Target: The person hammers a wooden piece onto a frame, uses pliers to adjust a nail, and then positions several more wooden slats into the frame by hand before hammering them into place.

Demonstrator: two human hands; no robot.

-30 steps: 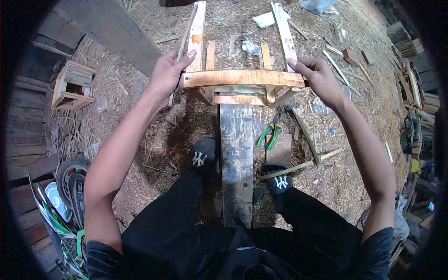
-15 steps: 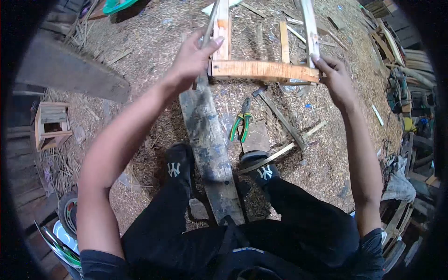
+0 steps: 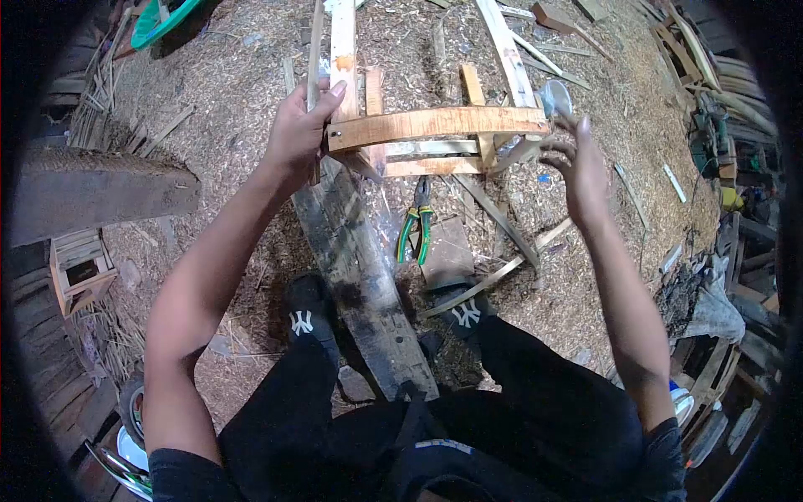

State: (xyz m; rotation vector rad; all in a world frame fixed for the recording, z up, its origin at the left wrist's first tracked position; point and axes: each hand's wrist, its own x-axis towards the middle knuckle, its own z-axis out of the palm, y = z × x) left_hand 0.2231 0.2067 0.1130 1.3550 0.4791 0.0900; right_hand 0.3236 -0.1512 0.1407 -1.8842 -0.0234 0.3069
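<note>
A wooden frame [image 3: 435, 124] with a curved front slat and long side pieces is held up over the plank. My left hand [image 3: 299, 125] is closed round its left side, with a thin wooden strip along the palm. Just off the frame's right end, my right hand [image 3: 580, 171] has its fingers apart and holds nothing; it is slightly blurred. Green-handled pliers [image 3: 416, 222] lie on the ground below the frame. Beside them rests a hammer [image 3: 499, 219], its head hidden behind the frame.
A stained plank [image 3: 360, 272] runs between my feet. A thin wooden strip [image 3: 506, 269] lies by my right shoe. At left are a thick board [image 3: 109, 186] and a small wooden box [image 3: 81, 269]; a green basin [image 3: 163, 21] sits at the top. Wood shavings cover the ground.
My right hand has let go of the frame's right side and opened. The frame, still in my left hand, has tilted and shows its lower rails; the view has shifted a little.
</note>
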